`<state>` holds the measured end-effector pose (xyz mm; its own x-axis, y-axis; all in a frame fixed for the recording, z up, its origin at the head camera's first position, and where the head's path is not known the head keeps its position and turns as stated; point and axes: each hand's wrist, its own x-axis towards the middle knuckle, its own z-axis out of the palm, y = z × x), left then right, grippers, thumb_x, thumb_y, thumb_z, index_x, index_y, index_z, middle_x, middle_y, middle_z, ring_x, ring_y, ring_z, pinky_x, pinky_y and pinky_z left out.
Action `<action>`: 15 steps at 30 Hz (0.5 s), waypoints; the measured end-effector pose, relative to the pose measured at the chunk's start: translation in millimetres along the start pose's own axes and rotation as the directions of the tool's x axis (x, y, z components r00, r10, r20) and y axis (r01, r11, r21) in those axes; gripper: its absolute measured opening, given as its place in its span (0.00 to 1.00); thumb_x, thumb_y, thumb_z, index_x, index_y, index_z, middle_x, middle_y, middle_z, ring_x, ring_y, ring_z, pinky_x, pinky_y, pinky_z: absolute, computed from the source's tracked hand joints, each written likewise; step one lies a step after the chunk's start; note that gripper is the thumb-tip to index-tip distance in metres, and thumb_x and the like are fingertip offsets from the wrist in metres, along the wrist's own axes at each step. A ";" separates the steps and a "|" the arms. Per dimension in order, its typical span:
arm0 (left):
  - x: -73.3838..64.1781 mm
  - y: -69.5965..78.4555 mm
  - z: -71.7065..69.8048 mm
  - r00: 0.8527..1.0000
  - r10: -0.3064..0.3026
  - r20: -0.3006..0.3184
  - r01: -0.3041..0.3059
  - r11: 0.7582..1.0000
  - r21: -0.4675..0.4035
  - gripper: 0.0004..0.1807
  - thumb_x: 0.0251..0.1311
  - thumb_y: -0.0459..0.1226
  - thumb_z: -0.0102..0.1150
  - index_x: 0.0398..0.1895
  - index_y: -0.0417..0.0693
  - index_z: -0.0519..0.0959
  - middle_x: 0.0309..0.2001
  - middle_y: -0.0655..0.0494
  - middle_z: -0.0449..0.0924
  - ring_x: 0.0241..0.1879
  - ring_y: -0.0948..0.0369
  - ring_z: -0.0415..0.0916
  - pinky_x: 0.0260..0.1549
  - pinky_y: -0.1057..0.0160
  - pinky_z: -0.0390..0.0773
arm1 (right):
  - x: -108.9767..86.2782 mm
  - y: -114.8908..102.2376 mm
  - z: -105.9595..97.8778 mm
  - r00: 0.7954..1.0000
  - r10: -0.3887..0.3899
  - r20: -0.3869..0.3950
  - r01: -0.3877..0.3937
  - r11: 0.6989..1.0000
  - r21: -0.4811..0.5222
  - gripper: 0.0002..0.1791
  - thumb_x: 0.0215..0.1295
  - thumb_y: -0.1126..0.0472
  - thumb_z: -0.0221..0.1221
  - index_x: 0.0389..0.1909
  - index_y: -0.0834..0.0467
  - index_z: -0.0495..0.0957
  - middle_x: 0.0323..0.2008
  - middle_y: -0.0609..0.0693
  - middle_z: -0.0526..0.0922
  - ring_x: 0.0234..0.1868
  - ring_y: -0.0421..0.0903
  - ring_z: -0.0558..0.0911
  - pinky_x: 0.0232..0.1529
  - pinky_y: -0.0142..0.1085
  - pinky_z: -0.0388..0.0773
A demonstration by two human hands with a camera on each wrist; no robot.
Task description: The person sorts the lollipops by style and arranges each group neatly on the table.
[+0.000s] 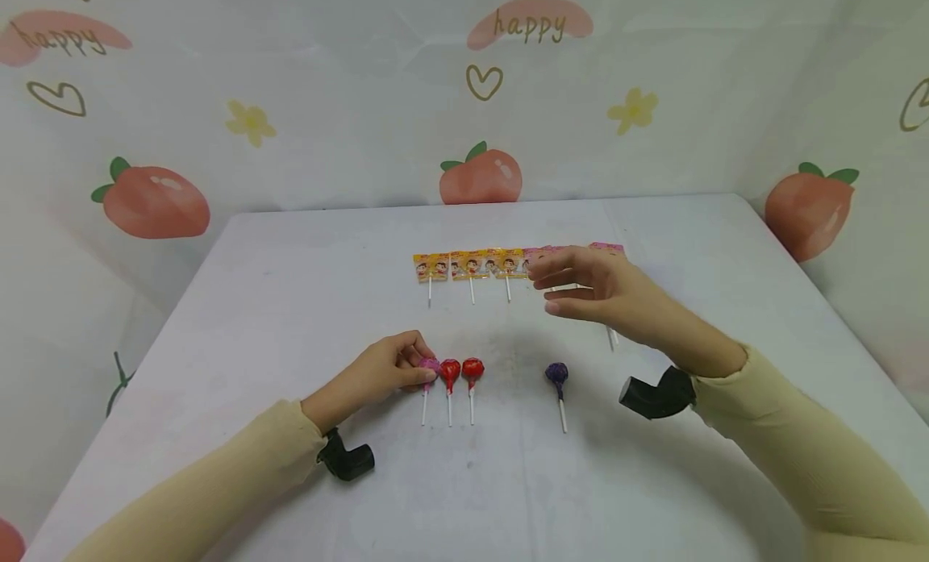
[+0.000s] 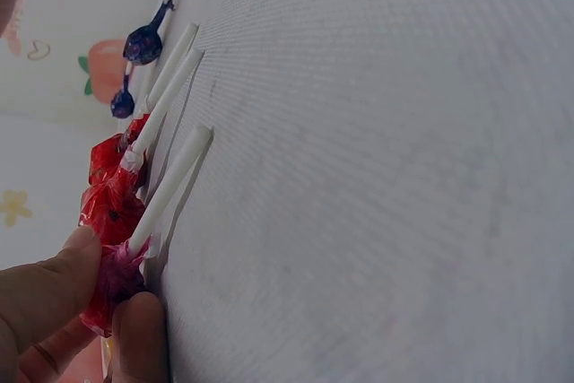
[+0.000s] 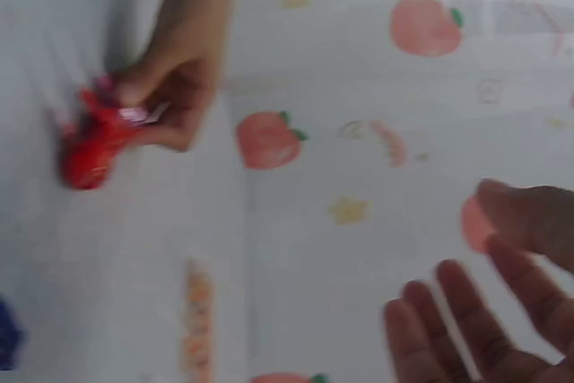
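Note:
My left hand (image 1: 395, 364) pinches the wrapped head of a pink-purple lollipop (image 2: 121, 271) between thumb and fingers, its white stick pointing toward me. Right beside it lie two red lollipops (image 1: 451, 370), all in a row with their sticks the same way. Raised above the table, my right hand (image 1: 591, 284) has its fingers spread loosely and holds nothing. A dark purple lollipop (image 1: 557, 374) lies below the right hand. Another white stick (image 1: 612, 338) shows under the right hand, which hides its head in the head view.
Along the back of the white table (image 1: 305, 304) runs a row of flat-wrapped lollipops, yellow ones (image 1: 472, 264) at left and pink ones (image 1: 608, 247) at right, partly covered by the right hand. Behind the table hangs a backdrop (image 1: 348, 78) printed with peaches.

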<state>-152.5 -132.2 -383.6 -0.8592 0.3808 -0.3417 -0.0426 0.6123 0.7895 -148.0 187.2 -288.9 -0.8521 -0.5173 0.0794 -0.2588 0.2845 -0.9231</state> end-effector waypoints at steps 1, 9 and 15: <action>-0.3 -0.3 -0.3 1.000 0.000 0.001 0.000 1.000 0.002 0.12 0.58 0.37 0.67 0.42 0.45 0.77 0.33 0.53 0.75 0.26 0.63 0.71 0.28 0.69 0.76 | -1.7 5.0 1.5 1.000 -0.001 -0.007 0.001 1.000 0.010 0.23 0.63 0.66 0.63 0.59 0.61 0.72 0.56 0.55 0.76 0.57 0.46 0.78 0.54 0.34 0.78; 1.2 -3.2 -0.9 1.000 0.000 -0.001 0.000 1.000 0.015 0.12 0.57 0.37 0.67 0.42 0.46 0.77 0.33 0.53 0.76 0.27 0.62 0.72 0.28 0.68 0.75 | -17.9 47.2 15.6 0.995 0.101 -0.017 -0.101 0.995 -0.014 0.23 0.63 0.63 0.64 0.58 0.63 0.72 0.58 0.61 0.76 0.59 0.61 0.76 0.52 0.32 0.78; 2.0 -3.7 -0.2 1.000 -0.001 -0.004 0.001 1.000 0.023 0.12 0.57 0.38 0.67 0.42 0.46 0.77 0.33 0.53 0.76 0.27 0.62 0.72 0.28 0.68 0.75 | -27.0 71.7 19.6 0.990 0.138 0.030 -0.134 0.986 -0.097 0.23 0.62 0.61 0.64 0.58 0.62 0.73 0.58 0.60 0.77 0.59 0.59 0.76 0.56 0.43 0.77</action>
<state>-154.2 -133.8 -387.1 -0.8613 0.3773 -0.3404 -0.0319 0.6284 0.7772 -134.6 205.7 -364.6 -0.8656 -0.4972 -0.0597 -0.1850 0.4282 -0.8845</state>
